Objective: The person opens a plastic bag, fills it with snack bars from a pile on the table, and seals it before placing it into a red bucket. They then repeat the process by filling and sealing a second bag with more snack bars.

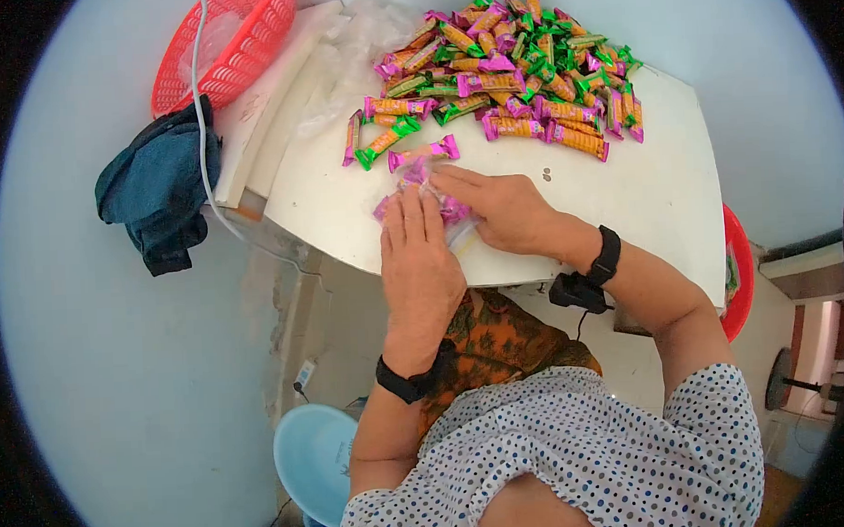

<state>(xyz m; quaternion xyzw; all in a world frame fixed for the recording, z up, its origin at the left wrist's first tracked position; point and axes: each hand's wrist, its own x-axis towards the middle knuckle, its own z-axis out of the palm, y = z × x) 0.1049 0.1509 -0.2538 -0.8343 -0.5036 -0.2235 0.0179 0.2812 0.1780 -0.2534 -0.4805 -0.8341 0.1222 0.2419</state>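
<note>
A clear plastic bag (458, 227) with pink-wrapped snack bars (453, 209) in it lies near the front edge of the white table. My left hand (417, 254) rests over the bag from the front, its fingers stretched out flat and covering part of it. From the right, my right hand (508, 209) holds the bag's side, the index finger reaching across its top; the thumb is hidden. Just beyond the bag lies a loose pink-ended snack bar (425, 153). A green-ended bar (387, 142) sits to its left.
A large heap of pink and green snack bars (517, 65) covers the back of the table (661, 190). Clear plastic bags (359, 52) lie left, beside a red basket (238, 61) and dark cloth (164, 184). A white cable (200, 113) hangs there. A blue basin (303, 463) stands below.
</note>
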